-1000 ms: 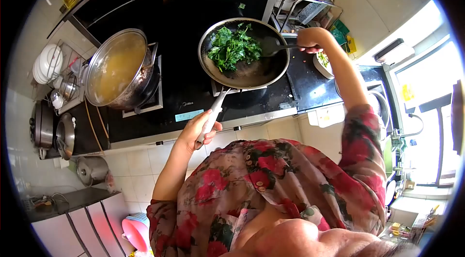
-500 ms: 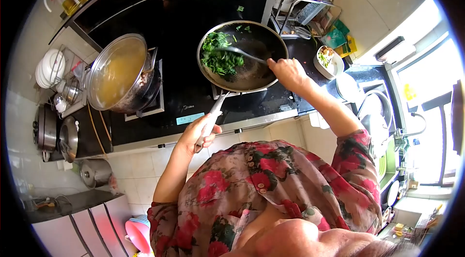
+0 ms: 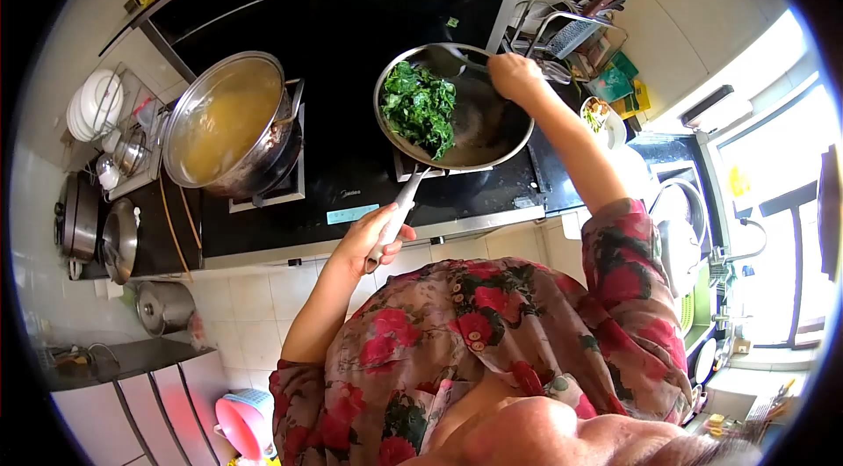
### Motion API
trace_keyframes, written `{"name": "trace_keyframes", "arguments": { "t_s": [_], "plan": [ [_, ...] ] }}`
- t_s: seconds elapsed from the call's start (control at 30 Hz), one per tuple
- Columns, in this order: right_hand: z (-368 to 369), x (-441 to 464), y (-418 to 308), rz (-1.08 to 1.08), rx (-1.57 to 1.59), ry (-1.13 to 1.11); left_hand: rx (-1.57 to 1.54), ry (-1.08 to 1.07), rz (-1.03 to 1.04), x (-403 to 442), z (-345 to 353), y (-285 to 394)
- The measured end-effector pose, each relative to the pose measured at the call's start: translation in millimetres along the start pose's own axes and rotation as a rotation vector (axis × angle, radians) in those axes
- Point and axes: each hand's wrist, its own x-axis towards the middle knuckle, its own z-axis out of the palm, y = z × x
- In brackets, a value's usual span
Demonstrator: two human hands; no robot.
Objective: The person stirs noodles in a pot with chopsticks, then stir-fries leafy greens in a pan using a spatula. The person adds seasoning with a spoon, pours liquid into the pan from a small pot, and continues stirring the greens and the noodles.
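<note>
Up swings the right hand [image 3: 516, 79] toward the upper-right rim of the pan [image 3: 494, 128], and we see the spatula [image 3: 446, 60], its handle gripped in those fingers, shift from over the leafy greens [image 3: 420, 113] to the pan's top edge. Now we have those greens heaped, dark and glossy, on the pan's left side, upper centre of the frame, while lower down the left hand [image 3: 369, 236] keeps its fingers wrapped round the pale pan handle [image 3: 407, 200]. Over at upper left we spot a big pot [image 3: 255, 171] holding yellowish liquid.
</note>
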Motion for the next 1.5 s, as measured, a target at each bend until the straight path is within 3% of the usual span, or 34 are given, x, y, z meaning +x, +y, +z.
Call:
{"name": "trace_keyframes", "arguments": {
  "t_s": [0.23, 0.43, 0.57, 0.63, 0.7, 0.77, 0.9, 0.97, 1.03, 1.07, 1.13, 1.2, 1.3, 1.37, 1.4, 1.5],
  "plan": [
    [-44, -46, -47, -0.423, -0.276, 0.045, -0.037, -0.011, 0.013, 2, -5, -3],
    [-93, -124, -41, -0.566, -0.444, 0.011, -0.046, -0.009, 0.003, 2, -5, -3],
    [-111, -147, -47, -0.476, -0.493, 0.005, -0.046, -0.031, 0.007, 1, -4, -3],
    [-90, -136, -46, -0.531, -0.387, -0.137, 0.021, 0.05, -0.005, 1, 1, -3],
    [-49, -119, -40, -0.505, -0.438, 0.092, 0.029, 0.05, -0.02, 2, 1, -2],
    [-44, -98, -37, -0.37, -0.45, -0.027, 0.038, 0.055, -0.027, 0, 1, -1],
    [-70, -94, 18, -0.177, -0.393, 0.023, -0.035, -0.002, -0.015, 1, -2, -1],
    [-65, -80, 51, -0.081, -0.301, -0.088, -0.037, 0.0, -0.004, 1, 0, -1],
    [-30, -40, 92, -0.008, -0.224, -0.499, -0.04, -0.005, -0.008, -1, 2, -1],
    [-21, -25, 97, -0.005, -0.222, -0.498, -0.047, -0.011, -0.006, -1, 2, 0],
    [-4, -7, 98, 0.226, 0.425, -0.912, -0.043, 0.003, -0.013, -1, 3, -1],
    [42, -6, 83, 0.162, 0.769, -0.842, -0.033, 0.018, -0.016, -1, 4, 0],
    [61, -23, 51, 0.11, 0.836, -0.544, -0.024, 0.024, -0.021, -1, 3, 0],
    [71, -38, 42, -0.025, 0.605, -0.257, -0.028, 0.009, -0.023, 0, 3, 0],
    [85, -48, 41, -0.118, 0.392, 0.067, -0.031, 0.012, -0.024, 0, 3, 0],
    [43, -78, 23, -0.098, 0.19, 0.059, -0.028, 0.003, -0.03, -1, 3, 1]
  ]
}}
